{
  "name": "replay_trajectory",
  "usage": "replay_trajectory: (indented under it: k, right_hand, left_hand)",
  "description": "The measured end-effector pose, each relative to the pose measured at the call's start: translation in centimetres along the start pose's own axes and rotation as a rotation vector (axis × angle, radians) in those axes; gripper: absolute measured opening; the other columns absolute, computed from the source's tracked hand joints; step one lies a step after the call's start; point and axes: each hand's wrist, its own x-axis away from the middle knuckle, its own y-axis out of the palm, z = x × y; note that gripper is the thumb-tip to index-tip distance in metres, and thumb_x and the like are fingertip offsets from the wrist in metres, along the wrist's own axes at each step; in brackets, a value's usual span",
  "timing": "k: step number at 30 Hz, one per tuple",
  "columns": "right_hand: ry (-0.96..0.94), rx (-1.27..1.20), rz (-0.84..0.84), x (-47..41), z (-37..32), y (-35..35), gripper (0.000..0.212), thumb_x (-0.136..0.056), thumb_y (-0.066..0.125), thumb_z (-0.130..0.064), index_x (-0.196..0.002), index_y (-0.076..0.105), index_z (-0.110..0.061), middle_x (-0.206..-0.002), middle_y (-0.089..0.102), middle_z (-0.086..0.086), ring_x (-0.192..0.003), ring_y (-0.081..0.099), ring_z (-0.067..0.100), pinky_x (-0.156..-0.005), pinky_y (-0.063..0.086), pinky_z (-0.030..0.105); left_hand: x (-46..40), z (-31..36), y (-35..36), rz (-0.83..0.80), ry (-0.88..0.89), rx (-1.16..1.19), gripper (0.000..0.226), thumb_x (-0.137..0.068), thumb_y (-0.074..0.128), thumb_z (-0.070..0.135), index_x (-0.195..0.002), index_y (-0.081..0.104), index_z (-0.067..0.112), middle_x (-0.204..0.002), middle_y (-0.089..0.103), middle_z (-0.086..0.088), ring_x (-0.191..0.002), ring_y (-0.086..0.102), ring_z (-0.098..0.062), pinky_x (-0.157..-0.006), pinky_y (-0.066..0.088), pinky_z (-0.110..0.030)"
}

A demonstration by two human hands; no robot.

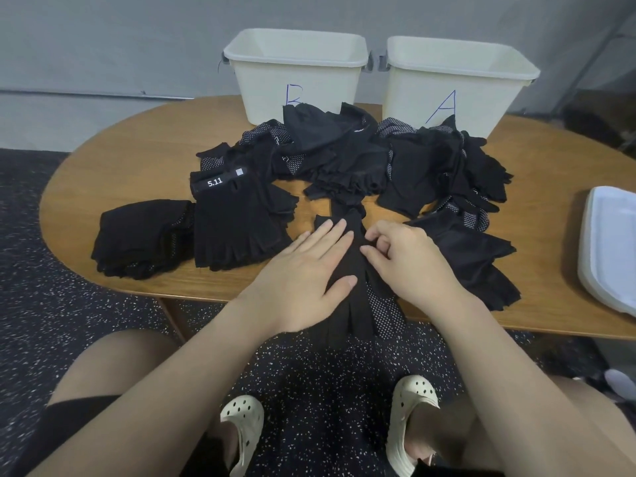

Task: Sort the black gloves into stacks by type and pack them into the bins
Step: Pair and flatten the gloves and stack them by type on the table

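A black full-finger glove with white grip dots lies at the table's near edge, its fingers hanging over the edge. My left hand presses flat on it with straight fingers. My right hand pinches the glove's fabric with curled fingers. To the left sit a stack of fingerless gloves labelled 5.11 and a folded dark stack. A loose heap of black gloves spreads behind, and a fingerless glove lies to the right. Two cream bins stand at the back, marked B and A.
The gloves lie on an oval wooden table. A white tray or lid rests at the table's right edge. My knees and cream clogs are below the table on a speckled dark floor. A grey wall is behind the bins.
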Motion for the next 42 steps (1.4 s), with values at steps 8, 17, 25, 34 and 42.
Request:
replay_trajectory:
  k: [8, 17, 25, 34, 42]
  right_hand:
    - [-0.079, -0.075, -0.051, 2.3, 1.1, -0.8, 0.023, -0.094, 0.071, -0.023, -0.117, 0.066, -0.021, -0.070, 0.049, -0.013, -0.067, 0.051, 0.003, -0.075, 0.053, 0.037]
    - [-0.106, -0.125, -0.154, 3.8, 2.0, -3.3, 0.030, -0.088, 0.078, -0.026, -0.116, 0.069, -0.029, -0.081, 0.055, -0.013, -0.069, 0.053, 0.009, -0.068, 0.047, 0.023]
    - [-0.201, -0.070, -0.030, 2.5, 1.1, -1.5, 0.023, -0.093, 0.068, -0.030, -0.114, 0.070, -0.023, -0.098, 0.051, -0.022, -0.091, 0.049, -0.004, -0.082, 0.048, 0.031]
    - [0.029, -0.079, 0.117, 0.5, 0.2, 0.6, 0.026, -0.093, 0.070, -0.043, -0.111, 0.069, -0.024, -0.087, 0.061, -0.013, -0.084, 0.055, 0.007, -0.073, 0.045, 0.029]
    - [0.035, -0.136, 0.115, -0.9, -0.2, 1.1, 0.025, -0.092, 0.074, -0.035, -0.110, 0.073, -0.018, -0.093, 0.059, -0.010, -0.077, 0.050, 0.000, -0.076, 0.046, 0.024]
  left_hand:
    - [-0.1, -0.1, 0.0, -0.029, -0.017, 0.054, 0.080, -0.102, 0.027, 0.068, -0.166, 0.000, 0.028, -0.171, -0.018, 0.004, -0.156, -0.021, -0.008, -0.128, -0.006, -0.031]
    - [0.0, 0.1, -0.2, -0.046, -0.006, 0.096, 0.111, -0.086, 0.040, 0.088, -0.165, -0.005, 0.026, -0.170, -0.024, 0.004, -0.154, -0.027, -0.008, -0.130, -0.005, -0.036]
    - [-2.4, 0.7, -1.2, 0.178, -0.119, 0.073, 0.056, -0.110, 0.041, 0.028, -0.158, 0.030, 0.002, -0.162, 0.036, -0.018, -0.153, 0.031, -0.031, -0.127, 0.023, -0.038]
    - [-3.8, -0.3, -1.3, 0.299, -0.148, 0.103, 0.041, -0.101, 0.063, 0.020, -0.140, 0.057, 0.008, -0.126, 0.054, -0.003, -0.121, 0.049, -0.020, -0.104, 0.044, -0.033]
    - [-3.9, -0.4, -0.7, 0.368, -0.130, 0.113, 0.022, -0.095, 0.071, 0.013, -0.115, 0.066, 0.008, -0.109, 0.067, -0.002, -0.111, 0.052, -0.023, -0.094, 0.048, -0.036]
